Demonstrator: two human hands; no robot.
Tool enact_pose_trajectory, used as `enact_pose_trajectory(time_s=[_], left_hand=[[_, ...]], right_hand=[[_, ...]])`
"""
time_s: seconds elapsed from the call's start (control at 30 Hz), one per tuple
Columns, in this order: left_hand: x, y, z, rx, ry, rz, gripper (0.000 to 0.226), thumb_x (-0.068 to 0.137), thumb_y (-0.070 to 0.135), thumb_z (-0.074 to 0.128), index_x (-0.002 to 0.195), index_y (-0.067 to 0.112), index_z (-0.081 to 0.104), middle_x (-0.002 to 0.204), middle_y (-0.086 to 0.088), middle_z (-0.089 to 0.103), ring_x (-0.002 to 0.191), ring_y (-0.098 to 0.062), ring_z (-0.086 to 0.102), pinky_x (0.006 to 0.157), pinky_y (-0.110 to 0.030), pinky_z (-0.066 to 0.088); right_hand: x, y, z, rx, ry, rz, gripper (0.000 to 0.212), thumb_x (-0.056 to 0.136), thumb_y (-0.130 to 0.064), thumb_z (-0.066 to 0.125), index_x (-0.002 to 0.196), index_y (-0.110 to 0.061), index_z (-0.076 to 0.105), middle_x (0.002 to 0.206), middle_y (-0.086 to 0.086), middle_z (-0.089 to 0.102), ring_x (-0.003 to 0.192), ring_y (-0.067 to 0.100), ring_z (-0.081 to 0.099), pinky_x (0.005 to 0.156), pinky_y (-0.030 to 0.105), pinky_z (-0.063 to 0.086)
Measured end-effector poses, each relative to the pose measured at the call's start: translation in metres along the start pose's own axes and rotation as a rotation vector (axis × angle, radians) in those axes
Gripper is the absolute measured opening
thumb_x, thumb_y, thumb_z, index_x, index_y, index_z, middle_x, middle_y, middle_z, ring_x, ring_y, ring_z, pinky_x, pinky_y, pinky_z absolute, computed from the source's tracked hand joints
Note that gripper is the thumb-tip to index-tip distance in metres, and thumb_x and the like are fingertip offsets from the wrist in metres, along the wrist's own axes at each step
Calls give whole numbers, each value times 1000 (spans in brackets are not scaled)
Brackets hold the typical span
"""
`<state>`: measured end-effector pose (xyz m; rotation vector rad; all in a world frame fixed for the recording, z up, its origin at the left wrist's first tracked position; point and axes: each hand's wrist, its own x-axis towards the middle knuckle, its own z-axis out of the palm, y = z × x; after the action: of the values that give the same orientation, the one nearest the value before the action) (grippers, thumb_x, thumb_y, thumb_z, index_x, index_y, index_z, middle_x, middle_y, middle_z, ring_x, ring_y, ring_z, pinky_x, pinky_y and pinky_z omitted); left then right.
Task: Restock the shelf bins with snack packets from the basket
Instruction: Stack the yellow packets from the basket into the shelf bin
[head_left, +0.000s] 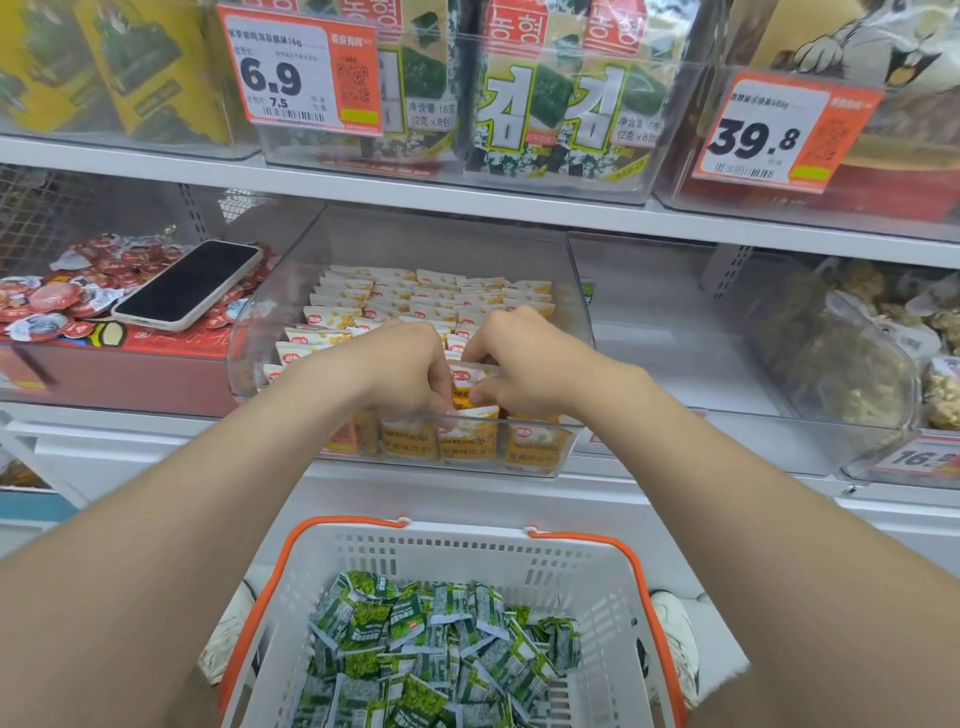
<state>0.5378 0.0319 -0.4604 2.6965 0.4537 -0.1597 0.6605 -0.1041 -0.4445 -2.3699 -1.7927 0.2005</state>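
Observation:
A clear shelf bin (576, 291) at the middle shelf holds several rows of upright yellow-and-white snack packets (415, 296). My left hand (410, 369) and my right hand (519, 364) are both inside the bin's front part, fingers curled round yellow packets (467, 387) between them. Below, a white basket with orange handles (457, 551) stands on the floor, filled with several green snack packets (436, 654).
A phone (189, 283) lies on red round snack cups (67, 296) in the bin to the left. An empty-looking clear bin (675, 332) sits to the right, then a bin of brownish snacks (841, 348). Seaweed packs (550, 98) and price tags (298, 73) fill the upper shelf.

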Motion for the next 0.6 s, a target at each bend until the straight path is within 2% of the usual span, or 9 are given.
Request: enact_pose_trajectory(time_s=[0.07,0.13,0.23,0.3,0.37,0.47,0.53,0.6], left_hand=[[-3,-1,-3,-13,-39,1,12,88,36,82,78,30,83,65,9,73,57,-8,63,60,-27,55],[-6,-3,-9,-30,-97,-9,9,92,37,78,86,33,83,62,22,68,56,4,59,63,-24,49],[-5,-7,-16,-69,-124,-16,10,95,32,73,91,32,82,62,28,66,59,11,58,63,-21,43],[0,-10,-15,-80,-61,-18,4,91,26,75,91,28,78,72,19,74,70,4,66,69,-25,51],[6,-12,-10,-14,29,-18,13,82,24,83,89,27,73,74,11,76,73,-5,70,72,-30,54],[14,-14,-1,120,158,20,28,68,35,93,86,30,73,70,13,66,70,-5,62,70,-35,56],[17,-11,1,188,198,40,27,68,36,92,78,31,68,71,14,58,70,-11,57,65,-34,51],[20,-7,1,266,201,55,31,71,32,89,71,32,58,73,15,54,74,-17,55,55,-30,39]], right_hand=[[6,-2,-2,-9,-53,-24,25,82,-31,85,68,-21,68,61,0,56,69,24,53,60,40,50],[12,0,-4,-12,-95,-38,33,81,-31,86,63,-16,63,53,0,49,56,22,51,58,44,52],[16,2,-5,-39,-127,-68,38,81,-30,86,59,-15,58,50,-1,44,55,23,51,62,45,54],[16,2,-5,-31,-130,-72,40,81,-31,86,55,-23,57,48,-4,45,59,22,52,66,45,54],[15,5,-4,-13,-115,-84,35,80,-31,85,56,-26,60,49,-5,43,56,19,45,67,45,53],[10,7,-1,14,-81,-76,11,79,-30,86,83,-23,78,64,-4,64,67,19,57,70,42,56],[8,10,0,33,-42,-61,16,79,-31,85,93,-24,80,77,-2,71,77,19,61,74,40,56],[6,12,-1,44,1,-50,16,79,-32,84,94,-26,80,81,-3,73,83,17,63,76,40,57]])
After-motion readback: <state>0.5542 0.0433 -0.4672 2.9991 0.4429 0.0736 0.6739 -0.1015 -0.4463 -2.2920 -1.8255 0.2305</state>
